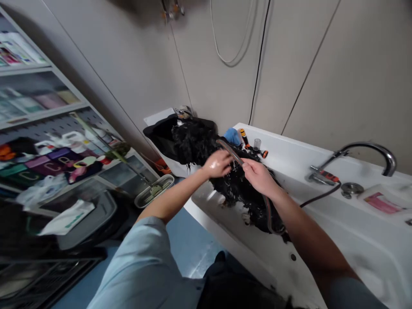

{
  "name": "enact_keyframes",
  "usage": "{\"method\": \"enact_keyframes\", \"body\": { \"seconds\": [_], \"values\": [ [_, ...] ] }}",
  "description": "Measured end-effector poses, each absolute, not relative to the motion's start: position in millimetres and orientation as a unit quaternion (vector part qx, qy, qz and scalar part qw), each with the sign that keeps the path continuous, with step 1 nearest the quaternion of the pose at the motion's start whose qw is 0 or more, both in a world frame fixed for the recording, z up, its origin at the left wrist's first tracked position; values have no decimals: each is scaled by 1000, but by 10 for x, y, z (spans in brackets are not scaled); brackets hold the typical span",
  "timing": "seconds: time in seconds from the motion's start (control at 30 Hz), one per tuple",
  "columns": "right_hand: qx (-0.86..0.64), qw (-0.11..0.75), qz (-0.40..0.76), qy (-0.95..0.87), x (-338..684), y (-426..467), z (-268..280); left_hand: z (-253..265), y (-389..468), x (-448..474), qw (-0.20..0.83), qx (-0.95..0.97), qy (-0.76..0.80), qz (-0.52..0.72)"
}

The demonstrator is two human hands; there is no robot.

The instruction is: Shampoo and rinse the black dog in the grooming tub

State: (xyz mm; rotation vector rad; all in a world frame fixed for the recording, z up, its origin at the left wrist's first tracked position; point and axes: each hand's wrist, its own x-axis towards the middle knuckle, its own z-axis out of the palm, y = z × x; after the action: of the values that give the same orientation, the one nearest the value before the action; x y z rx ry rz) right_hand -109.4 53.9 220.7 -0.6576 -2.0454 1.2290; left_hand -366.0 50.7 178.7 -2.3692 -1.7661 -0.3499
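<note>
A wet black dog point(193, 139) stands in the white tub point(206, 225), with a wide black cone-shaped collar point(157, 141) at its head end. My right hand point(257, 174) grips a clear hose point(233, 152), whose end points left over the dog's back. The rest of the hose bends down along the dog's side. My left hand point(217, 164), wet and shiny, is over the dog's shoulder close to the hose end. Its fingers are stretched out and hold nothing; whether they touch the fur I cannot tell.
On the tub's back ledge lie a blue cloth point(232, 136) and an orange-and-black tool point(244, 138). To the right are a curved faucet point(370, 148) and a jug with a pink label point(383, 199). Shelves point(41, 111) of bottles stand left; a mop point(154, 189) leans there.
</note>
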Motion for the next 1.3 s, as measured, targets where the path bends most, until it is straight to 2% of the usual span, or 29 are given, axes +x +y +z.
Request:
{"method": "enact_keyframes", "body": {
  "seconds": [0.13, 0.3, 0.4, 0.5, 0.67, 0.83, 1.0, 1.07, 1.2, 1.3],
  "values": [
    [-262, 311, 455, -792, -1414, 509, 2378, 1998, 540, -4064, 172, -624, -738, -191],
    [-281, 310, 441, -794, -1603, 451, 2503, 2084, 577, -4172, 118, -794, -588, -102],
    [-296, 306, 433, -794, -1634, 394, 2583, 2309, 654, -4533, 157, -689, -695, -134],
    [-300, 296, 427, -800, -1695, 348, 2641, 2423, 734, -4769, 136, -645, -745, -98],
    [-292, 308, 404, -810, -1805, 293, 2597, 2229, 759, -4580, 114, -783, -610, -47],
    [-312, 311, 403, -802, -1676, 211, 2448, 2183, 873, -4491, 125, -725, -675, -56],
    [-353, 316, 446, -759, -1331, 207, 2239, 1795, 975, -3546, 74, -796, -594, -88],
    [-377, 321, 460, -737, -1130, 224, 2105, 1556, 963, -3003, 18, -826, -550, -120],
    [-451, 356, 478, -664, -710, 237, 1685, 1224, 861, -2250, -320, -745, -513, -283],
    [-489, 361, 464, -644, -531, 226, 1262, 1202, 782, -2133, -477, -605, -526, -360]
  ]
}}
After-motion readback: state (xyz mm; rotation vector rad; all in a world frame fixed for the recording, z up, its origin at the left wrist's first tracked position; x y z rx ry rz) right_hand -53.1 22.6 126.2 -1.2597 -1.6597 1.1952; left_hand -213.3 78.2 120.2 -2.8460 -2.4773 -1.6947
